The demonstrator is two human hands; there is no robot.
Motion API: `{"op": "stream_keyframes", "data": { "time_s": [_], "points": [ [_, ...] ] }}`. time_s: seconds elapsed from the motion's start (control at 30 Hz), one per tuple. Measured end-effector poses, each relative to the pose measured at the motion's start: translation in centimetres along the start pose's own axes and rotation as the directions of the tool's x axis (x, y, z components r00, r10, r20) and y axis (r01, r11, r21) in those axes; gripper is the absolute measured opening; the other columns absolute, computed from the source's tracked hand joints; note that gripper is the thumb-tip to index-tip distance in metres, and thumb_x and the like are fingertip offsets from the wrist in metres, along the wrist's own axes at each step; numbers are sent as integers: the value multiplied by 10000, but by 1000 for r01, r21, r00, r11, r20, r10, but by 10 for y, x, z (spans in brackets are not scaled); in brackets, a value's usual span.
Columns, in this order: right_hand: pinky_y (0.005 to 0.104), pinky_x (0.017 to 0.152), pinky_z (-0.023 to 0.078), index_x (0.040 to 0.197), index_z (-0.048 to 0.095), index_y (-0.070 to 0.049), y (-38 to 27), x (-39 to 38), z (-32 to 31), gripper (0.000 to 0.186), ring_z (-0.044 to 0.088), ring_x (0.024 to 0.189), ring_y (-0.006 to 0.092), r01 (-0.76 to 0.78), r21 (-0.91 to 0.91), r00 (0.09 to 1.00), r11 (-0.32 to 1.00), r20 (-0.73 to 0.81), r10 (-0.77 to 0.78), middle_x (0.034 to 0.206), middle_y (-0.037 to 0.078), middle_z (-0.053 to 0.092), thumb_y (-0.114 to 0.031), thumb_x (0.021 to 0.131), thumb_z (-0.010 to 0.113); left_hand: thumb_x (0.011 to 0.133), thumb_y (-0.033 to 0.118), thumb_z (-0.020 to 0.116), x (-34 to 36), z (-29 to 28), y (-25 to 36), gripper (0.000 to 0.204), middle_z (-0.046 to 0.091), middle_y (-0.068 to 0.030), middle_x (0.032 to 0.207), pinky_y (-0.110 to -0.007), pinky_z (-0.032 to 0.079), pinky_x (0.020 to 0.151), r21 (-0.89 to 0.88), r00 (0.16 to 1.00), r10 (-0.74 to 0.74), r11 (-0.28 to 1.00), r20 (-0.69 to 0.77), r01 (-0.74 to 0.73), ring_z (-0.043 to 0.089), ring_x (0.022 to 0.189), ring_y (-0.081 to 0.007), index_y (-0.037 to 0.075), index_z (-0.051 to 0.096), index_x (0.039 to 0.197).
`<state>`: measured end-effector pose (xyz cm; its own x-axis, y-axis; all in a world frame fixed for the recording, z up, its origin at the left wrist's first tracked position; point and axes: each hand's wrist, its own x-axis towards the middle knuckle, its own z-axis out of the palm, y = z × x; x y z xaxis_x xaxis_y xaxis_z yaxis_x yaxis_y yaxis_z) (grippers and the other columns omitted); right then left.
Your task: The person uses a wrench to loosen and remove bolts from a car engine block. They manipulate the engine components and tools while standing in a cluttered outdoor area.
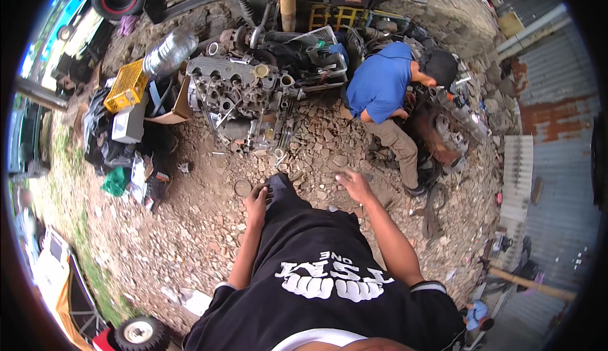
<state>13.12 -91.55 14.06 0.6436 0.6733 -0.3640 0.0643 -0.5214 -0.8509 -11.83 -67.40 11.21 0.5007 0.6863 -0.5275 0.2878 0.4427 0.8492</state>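
Note:
My left hand is beside my dark-trousered leg, its fingers loosely bent and apart, with nothing seen in them. Close to it on the stony ground lies a round ring-like part. Off to the right of my legs, my right hand hangs over the gravel, fingers stretched out and holding nothing. Ahead of me stands a greasy engine with its upper parts exposed. A spanner-like metal tool is on the ground between the engine and my feet.
A co-worker in a blue shirt bends over a rusty metal assembly at right. Left of the engine are a yellow crate, a large clear bottle and black bags. A grey parts crate and wooden post stand behind.

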Motion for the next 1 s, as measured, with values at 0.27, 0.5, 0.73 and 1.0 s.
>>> {"op": "stream_keyframes", "data": {
  "time_s": [0.27, 0.5, 0.73, 1.0],
  "points": [
    [331, 858, 528, 1222, 678, -136, -33, 106, -17, 332, 693, 934, 197, 32, 86, 975, 996, 219, -50, 1055, 105, 727, -304, 935, 663, 1001, 182, 573, -11, 50, 8, 273, 692, -91, 1002, -297, 543, 756, -208, 977, 1, 977, -214, -47, 671, 854, -167, -7, 635, 1188],
    [328, 849, 528, 1220, 653, -54, -50, 163, -27, 318, 670, 925, 151, 243, 16, 842, 970, 493, -219, 1054, 86, 707, -221, 950, 643, 988, 206, 591, 120, 130, 26, 283, 710, -96, 957, -299, 536, 742, -128, 997, 25, 991, -74, -34, 681, 819, -166, -27, 678, 1123],
    [296, 722, 524, 1161, 658, -19, -28, 300, -171, 268, 649, 812, 144, -124, 487, 970, 864, -124, 210, 984, 66, 700, -200, 971, 608, 955, 222, 638, 288, 256, 159, 282, 732, -112, 914, -298, 515, 734, 191, 961, 229, 947, 158, -257, 663, 803, -127, -23, 690, 1085],
    [255, 654, 499, 1174, 641, -53, -50, 416, -198, 244, 631, 773, 115, -316, 552, 920, 772, -19, 390, 994, 47, 690, -196, 981, 600, 982, 172, 610, 309, 316, 192, 233, 705, -57, 921, -244, 513, 729, 25, 978, 89, 995, 188, -95, 656, 796, -104, -9, 681, 1110]
  ]
}}
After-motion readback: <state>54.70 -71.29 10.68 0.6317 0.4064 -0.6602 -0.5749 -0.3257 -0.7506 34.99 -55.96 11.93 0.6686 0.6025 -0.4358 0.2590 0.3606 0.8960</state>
